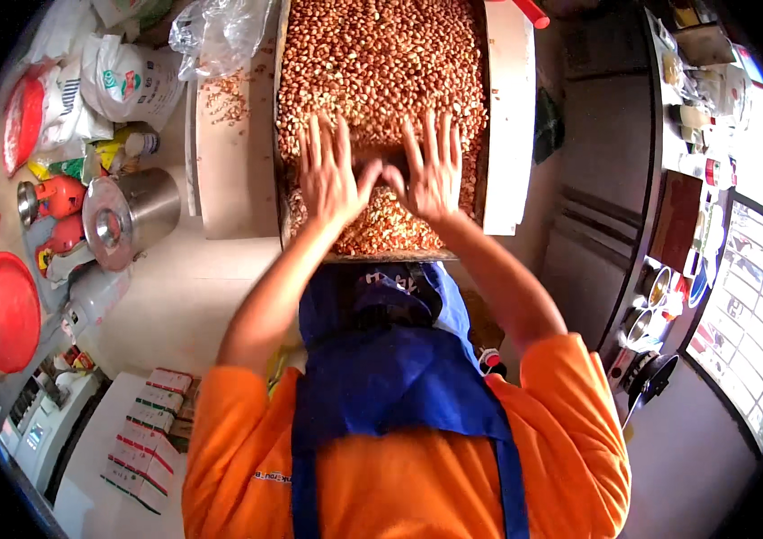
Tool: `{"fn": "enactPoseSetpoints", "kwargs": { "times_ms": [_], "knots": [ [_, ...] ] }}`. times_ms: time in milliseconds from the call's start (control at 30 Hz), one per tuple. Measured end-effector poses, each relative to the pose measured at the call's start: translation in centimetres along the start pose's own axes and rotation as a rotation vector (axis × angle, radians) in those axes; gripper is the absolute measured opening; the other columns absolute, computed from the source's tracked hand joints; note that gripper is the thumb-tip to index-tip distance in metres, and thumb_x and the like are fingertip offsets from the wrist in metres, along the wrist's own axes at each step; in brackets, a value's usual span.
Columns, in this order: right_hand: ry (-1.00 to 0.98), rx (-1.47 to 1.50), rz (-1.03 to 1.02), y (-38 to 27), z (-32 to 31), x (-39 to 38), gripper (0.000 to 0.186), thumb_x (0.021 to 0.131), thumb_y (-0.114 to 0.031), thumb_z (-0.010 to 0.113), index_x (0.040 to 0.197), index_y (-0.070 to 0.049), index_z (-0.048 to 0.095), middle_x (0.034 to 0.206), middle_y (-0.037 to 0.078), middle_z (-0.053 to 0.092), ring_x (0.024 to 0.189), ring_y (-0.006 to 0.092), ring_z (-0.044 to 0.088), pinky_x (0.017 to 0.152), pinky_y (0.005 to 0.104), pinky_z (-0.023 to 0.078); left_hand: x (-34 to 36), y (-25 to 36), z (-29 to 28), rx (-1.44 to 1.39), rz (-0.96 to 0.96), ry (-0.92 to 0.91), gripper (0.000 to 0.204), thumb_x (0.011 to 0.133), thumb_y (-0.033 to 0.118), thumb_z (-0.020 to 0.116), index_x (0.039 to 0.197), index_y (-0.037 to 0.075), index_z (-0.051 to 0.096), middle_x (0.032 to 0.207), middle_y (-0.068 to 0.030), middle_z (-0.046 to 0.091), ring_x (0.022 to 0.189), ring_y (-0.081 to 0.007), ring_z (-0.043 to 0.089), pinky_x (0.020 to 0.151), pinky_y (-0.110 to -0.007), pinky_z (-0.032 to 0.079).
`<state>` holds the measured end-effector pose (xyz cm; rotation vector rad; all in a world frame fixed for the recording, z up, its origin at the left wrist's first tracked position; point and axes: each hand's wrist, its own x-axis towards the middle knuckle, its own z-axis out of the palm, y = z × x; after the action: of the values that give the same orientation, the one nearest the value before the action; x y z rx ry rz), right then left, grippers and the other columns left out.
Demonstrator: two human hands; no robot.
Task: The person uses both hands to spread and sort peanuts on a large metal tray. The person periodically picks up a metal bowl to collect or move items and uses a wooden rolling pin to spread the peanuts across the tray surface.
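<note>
Reddish-brown nuts (pixel 381 54) are held in a tray (pixel 390 258) and are touched by the left hand (pixel 328 184) and the right hand (pixel 433 182), both spread palm-down, thumbs nearly meeting.

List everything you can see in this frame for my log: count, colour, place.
Nuts: too many to count, reddish-brown with paler bits, filling the tray
Tray: 1, dark-edged, top centre
Clear plastic bag: 1, transparent, left of the tray
White sacks: several, printed, upper left
Steel container: 1, silver, left
Basin: 1, red, far left
Boxes: several, white with red and green, lower left
Window: 1, bright with dark frame, far right
Small clutter: uncountable, mixed colours, both sides
Apron: 1, blue, lower centre
Shirt: 1, orange, bottom
Left hand, right hand: 2 hands, bare, fingers spread, at the nuts
</note>
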<state>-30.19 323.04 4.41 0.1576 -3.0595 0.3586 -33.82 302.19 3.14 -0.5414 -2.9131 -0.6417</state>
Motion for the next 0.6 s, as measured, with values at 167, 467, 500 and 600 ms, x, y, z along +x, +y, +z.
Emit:
{"fn": "enactPoseSetpoints", "kwargs": {
  "times_ms": [167,467,500,600],
  "knots": [
    [0.058,0.018,-0.183,-0.5,-1.3,-7.1,0.073,0.098,-0.025,0.069,0.168,-0.02,0.05,0.163,0.02,0.051,0.154,0.0452,0.043,0.131,0.0634,0.027,-9.1,0.7,-1.3,0.024,0.085,-0.079,0.107,0.083,0.037,0.093,0.169,0.004,0.041,0.166,-0.0229,0.047,0.157,-0.0454,0.04,0.135,-0.069,0.023],
    [0.053,0.126,-0.217,1.0,-4.5,-8.4,0.085,0.07,-0.017,0.089,0.151,-0.009,0.064,0.144,0.016,0.065,0.14,0.0376,0.058,0.122,0.0567,0.041,-9.2,0.6,-3.6,-0.054,0.187,-0.317,0.116,0.075,0.031,0.102,0.17,0.009,0.04,0.162,-0.0212,0.05,0.15,-0.041,0.048,0.131,-0.058,0.036],
    [0.051,0.136,-0.187,0.7,-4.7,-9.6,0.085,0.071,-0.016,0.09,0.152,-0.009,0.065,0.152,0.016,0.064,0.146,0.0378,0.056,0.126,0.0579,0.039,-10.5,0.6,-2.9,-0.09,0.211,-0.234,0.12,0.075,0.031,0.102,0.173,0.009,0.036,0.168,-0.0212,0.046,0.154,-0.042,0.045,0.134,-0.058,0.032],
    [-0.026,0.15,-0.039,1.1,-3.1,-9.9,0.085,0.098,-0.05,0.075,0.163,-0.002,0.051,0.174,0.028,0.04,0.166,0.0465,0.03,0.135,0.0636,0.021,-9.4,2.0,-1.9,-0.109,0.166,-0.173,0.105,0.099,0.067,0.068,0.173,0.0,0.034,0.182,-0.0272,0.025,0.168,-0.0502,0.021,0.136,-0.065,0.019]
  ]
}}
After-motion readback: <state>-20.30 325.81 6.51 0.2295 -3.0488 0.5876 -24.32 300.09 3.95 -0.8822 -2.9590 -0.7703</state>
